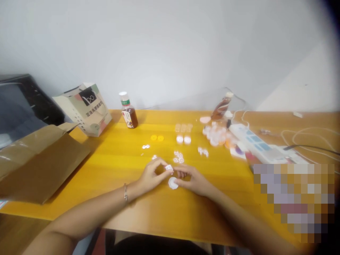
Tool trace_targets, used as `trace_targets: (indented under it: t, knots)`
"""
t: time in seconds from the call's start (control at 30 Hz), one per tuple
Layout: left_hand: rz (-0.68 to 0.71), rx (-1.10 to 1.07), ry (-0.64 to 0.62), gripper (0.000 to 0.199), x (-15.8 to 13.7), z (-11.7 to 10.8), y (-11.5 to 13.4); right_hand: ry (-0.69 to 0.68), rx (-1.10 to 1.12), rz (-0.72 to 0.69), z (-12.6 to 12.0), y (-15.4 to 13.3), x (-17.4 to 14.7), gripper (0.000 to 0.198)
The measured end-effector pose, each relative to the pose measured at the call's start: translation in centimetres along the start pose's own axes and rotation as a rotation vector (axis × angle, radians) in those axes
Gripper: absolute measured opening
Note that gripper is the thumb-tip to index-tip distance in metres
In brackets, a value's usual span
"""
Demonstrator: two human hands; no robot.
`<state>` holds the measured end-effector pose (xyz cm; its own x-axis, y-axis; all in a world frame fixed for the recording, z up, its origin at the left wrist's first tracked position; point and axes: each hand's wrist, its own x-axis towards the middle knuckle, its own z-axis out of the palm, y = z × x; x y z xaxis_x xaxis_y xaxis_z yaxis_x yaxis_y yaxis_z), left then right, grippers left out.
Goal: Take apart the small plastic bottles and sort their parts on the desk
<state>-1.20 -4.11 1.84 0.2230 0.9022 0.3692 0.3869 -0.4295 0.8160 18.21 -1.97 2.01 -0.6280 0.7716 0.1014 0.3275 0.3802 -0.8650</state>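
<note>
My left hand point(152, 177) is closed, pinching a small white piece with dark marks point(168, 167) between thumb and fingers. Close beside it, my right hand point(196, 181) has its thumb and fingers closed on a white round disc point(173, 183). Both hands are just above the table, fingertips nearly meeting. Beyond them lies a group of small white round pieces point(179, 157); another white bit point(154, 157) shows behind my left hand. Motion blur hides the finer shape of these pieces.
Yellow discs point(157, 137), white discs point(183, 139), pale clear pieces point(183, 128) and a loose pile point(216, 134) lie farther back. A bottle point(129, 115), paper bag point(90, 109) and cardboard box point(45, 170) stand left. Right are a second bottle point(221, 108) and a power strip point(256, 141).
</note>
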Motion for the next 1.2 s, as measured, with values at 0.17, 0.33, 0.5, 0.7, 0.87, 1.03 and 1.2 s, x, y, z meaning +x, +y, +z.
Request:
trace_targets:
  t: [0.17, 0.33, 0.5, 0.7, 0.87, 1.03, 1.2]
  knots:
    - [-0.088, -0.111, 0.002, 0.017, 0.4, 0.2, 0.6, 0.091, 0.440, 0.141, 0.8, 0.0, 0.8, 0.024]
    - [-0.054, -0.221, -0.007, 0.018, 1.0, -0.2, 0.7, 0.072, 0.568, 0.152, 0.4, -1.1, 1.1, 0.019]
    - [0.017, -0.345, -0.031, 0.024, 1.5, -0.5, 0.3, 0.054, 0.592, 0.122, -0.1, -1.3, 1.8, 0.023]
    - [0.103, -0.199, 0.009, 0.021, 1.3, -0.4, -0.2, 0.161, 0.654, 0.213, 1.2, -0.8, 2.2, 0.024]
    - [0.235, 0.009, 0.027, 0.021, 0.7, -0.2, -0.7, 0.249, 0.673, 0.260, 1.3, -1.3, 1.6, 0.025]
    - [0.379, 0.181, 0.026, 0.029, 0.4, 0.0, -1.8, 0.267, 0.584, 0.261, 1.1, -1.8, 1.3, 0.024]
    - [0.527, 0.338, 0.020, 0.031, 0.4, 0.0, -2.3, 0.293, 0.445, 0.202, 1.4, -2.1, 1.3, 0.019]
